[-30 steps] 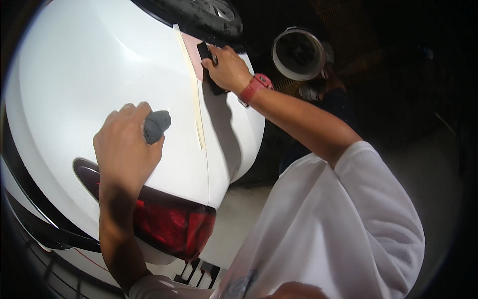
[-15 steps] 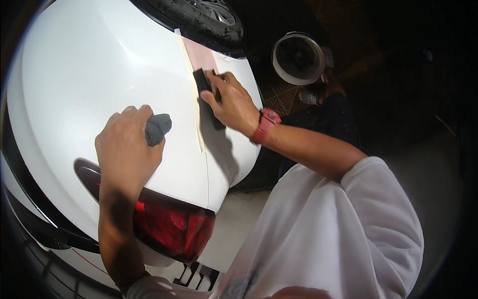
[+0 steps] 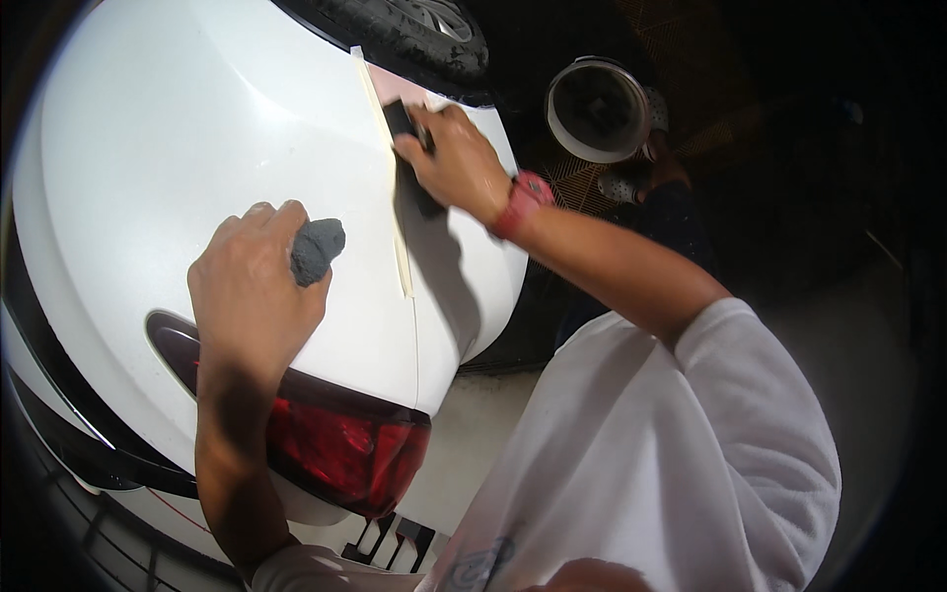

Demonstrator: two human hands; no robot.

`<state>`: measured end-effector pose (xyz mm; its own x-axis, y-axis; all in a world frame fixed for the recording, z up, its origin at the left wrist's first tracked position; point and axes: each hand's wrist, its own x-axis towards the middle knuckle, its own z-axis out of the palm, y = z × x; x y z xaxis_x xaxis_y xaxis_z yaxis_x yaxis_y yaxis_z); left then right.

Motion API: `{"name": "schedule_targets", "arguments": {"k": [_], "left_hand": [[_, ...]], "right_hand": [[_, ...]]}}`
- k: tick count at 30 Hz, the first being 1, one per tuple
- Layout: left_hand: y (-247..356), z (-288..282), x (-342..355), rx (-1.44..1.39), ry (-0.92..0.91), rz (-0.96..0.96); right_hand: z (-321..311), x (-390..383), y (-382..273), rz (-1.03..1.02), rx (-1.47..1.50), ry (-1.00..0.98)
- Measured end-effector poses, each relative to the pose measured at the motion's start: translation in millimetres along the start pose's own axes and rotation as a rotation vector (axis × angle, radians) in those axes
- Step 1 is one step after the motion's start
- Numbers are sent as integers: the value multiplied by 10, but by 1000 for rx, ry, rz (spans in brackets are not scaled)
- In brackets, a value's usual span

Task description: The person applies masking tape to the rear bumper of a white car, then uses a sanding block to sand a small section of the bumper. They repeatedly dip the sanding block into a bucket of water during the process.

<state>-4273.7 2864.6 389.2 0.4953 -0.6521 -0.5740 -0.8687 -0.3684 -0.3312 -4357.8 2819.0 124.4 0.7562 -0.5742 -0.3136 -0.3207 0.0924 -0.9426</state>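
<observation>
My left hand (image 3: 247,286) rests on the white car body (image 3: 148,168), fingers wrapped round a crumpled grey sponge or cloth (image 3: 317,249), above the red tail light (image 3: 345,454). My right hand (image 3: 459,163) grips a black block (image 3: 401,120) against the panel, over a pinkish patch (image 3: 395,86) below the wheel arch. A pale strip of masking tape (image 3: 367,84) runs along the patch's left edge, partly shaded by the right hand and arm.
The black tyre (image 3: 414,44) is at the top. A round bucket (image 3: 599,109) stands on the dark grated floor (image 3: 572,173), beside feet in speckled clogs (image 3: 621,187) and dark-trousered legs. Pale concrete floor (image 3: 464,424) shows below the bumper.
My right hand with the block slid down the panel, then moved back up toward the tyre in the last half second. My left hand has barely moved.
</observation>
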Motion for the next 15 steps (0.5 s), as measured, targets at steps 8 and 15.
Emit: {"name": "schedule_targets", "arguments": {"k": [8,15], "left_hand": [[-2,0,9,-24,-39,-33],[-1,-31,49,-22,-9,-8]], "right_hand": [[-31,-225,28,12,41,-76],[85,766,78,22,-80,-4]]}}
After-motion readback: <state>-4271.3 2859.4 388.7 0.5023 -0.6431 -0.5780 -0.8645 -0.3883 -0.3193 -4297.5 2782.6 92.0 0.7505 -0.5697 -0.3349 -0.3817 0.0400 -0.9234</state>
